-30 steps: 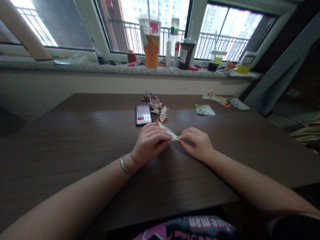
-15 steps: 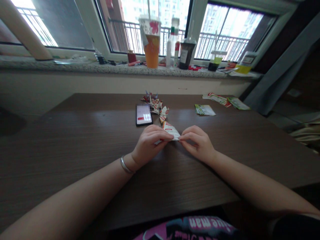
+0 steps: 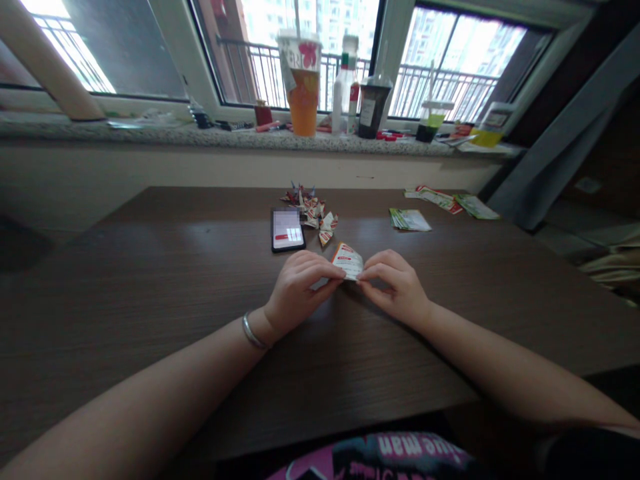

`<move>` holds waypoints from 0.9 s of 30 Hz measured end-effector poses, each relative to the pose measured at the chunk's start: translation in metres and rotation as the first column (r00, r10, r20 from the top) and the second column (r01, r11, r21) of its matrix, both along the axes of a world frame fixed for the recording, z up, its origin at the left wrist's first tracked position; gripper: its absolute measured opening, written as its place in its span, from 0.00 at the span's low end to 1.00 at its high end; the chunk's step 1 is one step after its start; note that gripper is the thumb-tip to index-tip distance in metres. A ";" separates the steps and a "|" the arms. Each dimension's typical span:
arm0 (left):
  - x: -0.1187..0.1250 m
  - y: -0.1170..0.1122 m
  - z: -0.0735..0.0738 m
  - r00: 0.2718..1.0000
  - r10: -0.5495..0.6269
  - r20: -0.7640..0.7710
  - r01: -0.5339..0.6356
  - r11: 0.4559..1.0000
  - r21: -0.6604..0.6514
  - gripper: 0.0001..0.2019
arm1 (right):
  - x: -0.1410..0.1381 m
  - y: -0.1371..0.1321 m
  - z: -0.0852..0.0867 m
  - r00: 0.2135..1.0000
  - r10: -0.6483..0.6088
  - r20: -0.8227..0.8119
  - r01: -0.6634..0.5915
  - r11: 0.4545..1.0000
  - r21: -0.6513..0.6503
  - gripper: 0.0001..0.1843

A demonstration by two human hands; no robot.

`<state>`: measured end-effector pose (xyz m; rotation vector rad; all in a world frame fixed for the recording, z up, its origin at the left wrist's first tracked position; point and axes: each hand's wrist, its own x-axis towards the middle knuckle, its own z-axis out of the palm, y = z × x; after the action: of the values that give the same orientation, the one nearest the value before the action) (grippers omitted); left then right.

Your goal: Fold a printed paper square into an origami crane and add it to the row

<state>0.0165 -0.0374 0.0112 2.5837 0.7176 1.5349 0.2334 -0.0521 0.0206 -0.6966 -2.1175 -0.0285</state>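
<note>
Between my hands is a small sheet of printed paper (image 3: 349, 260), white with red and orange marks, its upper part curving up off the table. My left hand (image 3: 304, 283) pinches its lower left corner between thumb and fingers. At the lower right corner, my right hand (image 3: 395, 285) pinches the same paper. Just beyond it lie several folded paper pieces (image 3: 313, 210) in red and white, one (image 3: 328, 228) nearest the sheet. A phone (image 3: 288, 230) with a lit screen rests left of them.
A stack of printed cards (image 3: 409, 220) lies on the brown table (image 3: 150, 280) to the right, with more printed slips (image 3: 440, 199) behind it. On the stone windowsill (image 3: 225, 137) stand a tall cup of orange drink (image 3: 304, 100), a clear bottle (image 3: 342, 97) and a dark cup (image 3: 373, 110).
The paper has turned and shifted slightly right, and more of its printed face shows. Its left tip has come away from the nearest folded piece. Both hands have barely moved.
</note>
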 end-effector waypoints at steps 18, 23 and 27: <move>-0.002 0.001 0.000 1.000 0.011 0.000 -0.011 1.000 -0.016 0.03 | -0.002 0.002 0.002 0.999 0.010 -0.035 -0.012 0.998 -0.066 0.05; -0.002 0.001 -0.001 1.000 0.002 0.006 -0.001 1.000 -0.018 0.02 | -0.003 0.002 0.001 0.999 0.010 -0.048 -0.013 0.997 -0.079 0.04; 0.000 0.001 -0.002 1.000 0.000 -0.014 -0.001 0.999 -0.033 0.02 | -0.003 0.001 0.000 0.999 -0.001 -0.037 -0.003 0.996 -0.094 0.04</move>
<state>0.0164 -0.0365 0.0088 2.5731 0.7381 1.4943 0.2300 -0.0508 0.0207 -0.7459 -2.0943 0.0844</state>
